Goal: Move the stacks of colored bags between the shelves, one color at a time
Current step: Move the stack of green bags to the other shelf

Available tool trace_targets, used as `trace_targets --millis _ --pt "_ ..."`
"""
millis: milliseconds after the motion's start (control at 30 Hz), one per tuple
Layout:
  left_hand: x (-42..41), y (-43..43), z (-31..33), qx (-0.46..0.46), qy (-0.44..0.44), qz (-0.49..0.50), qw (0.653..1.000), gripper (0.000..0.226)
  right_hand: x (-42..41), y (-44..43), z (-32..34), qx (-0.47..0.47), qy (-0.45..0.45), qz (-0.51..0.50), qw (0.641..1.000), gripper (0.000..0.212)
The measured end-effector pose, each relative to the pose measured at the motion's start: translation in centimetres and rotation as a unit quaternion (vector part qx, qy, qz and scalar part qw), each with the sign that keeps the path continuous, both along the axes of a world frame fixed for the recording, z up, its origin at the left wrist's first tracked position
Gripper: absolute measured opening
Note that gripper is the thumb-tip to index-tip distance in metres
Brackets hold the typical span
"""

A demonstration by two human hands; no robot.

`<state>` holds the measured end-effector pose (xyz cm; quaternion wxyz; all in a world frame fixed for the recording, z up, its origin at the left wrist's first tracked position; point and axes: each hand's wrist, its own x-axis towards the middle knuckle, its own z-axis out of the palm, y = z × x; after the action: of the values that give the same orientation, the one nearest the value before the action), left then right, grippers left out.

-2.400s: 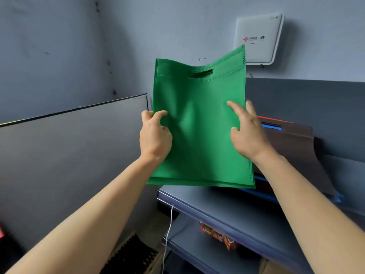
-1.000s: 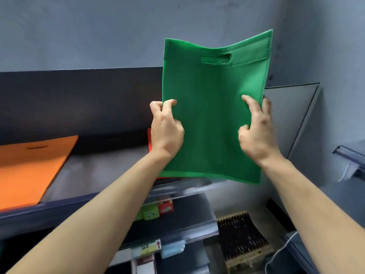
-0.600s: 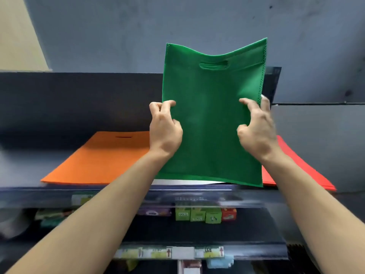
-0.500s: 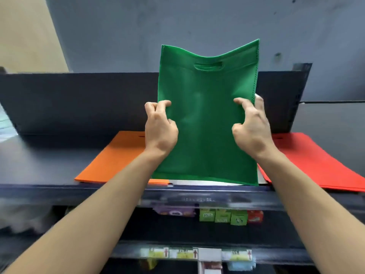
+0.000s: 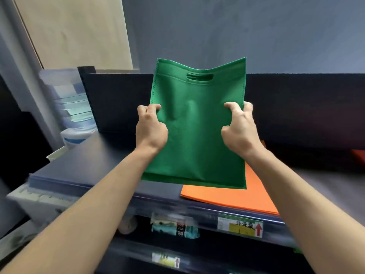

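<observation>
I hold a stack of green bags (image 5: 197, 131) upright in the air, handle slot at the top. My left hand (image 5: 151, 129) grips its left edge and my right hand (image 5: 239, 129) grips its right edge. The stack hangs above the front of a dark shelf (image 5: 94, 165). An orange stack of bags (image 5: 227, 194) lies flat on that shelf, partly hidden behind the green one. A corner of a red stack (image 5: 358, 157) shows at the far right edge.
A dark back panel (image 5: 296, 107) rises behind the shelf. Stacked clear plastic containers (image 5: 73, 103) stand at the left end. Below the shelf edge are price labels (image 5: 240, 227) and small packaged goods (image 5: 173, 228) on a lower shelf.
The view has swung left along the shelf with the green stack still held in both hands. The orange stack now lies to the right, and bare shelf shows under my left arm.
</observation>
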<state>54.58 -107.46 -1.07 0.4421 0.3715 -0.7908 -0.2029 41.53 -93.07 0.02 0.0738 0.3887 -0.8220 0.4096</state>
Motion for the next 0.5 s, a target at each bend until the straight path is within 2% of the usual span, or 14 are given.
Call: trace_targets --millis 267,500 --pt "3.1 -3.7 -0.9 0.008 -0.045 0.075 0.996 0.050 1.1 -5.6 -1.3 0.027 -0.058 0.085 0.994 0.064" --pt "4.1 -8.0 -2.7 0.037 -0.099 0.054 0.993 0.050 2.7 -9.2 -2.5 0.055 -0.062 0.066 0.994 0.064"
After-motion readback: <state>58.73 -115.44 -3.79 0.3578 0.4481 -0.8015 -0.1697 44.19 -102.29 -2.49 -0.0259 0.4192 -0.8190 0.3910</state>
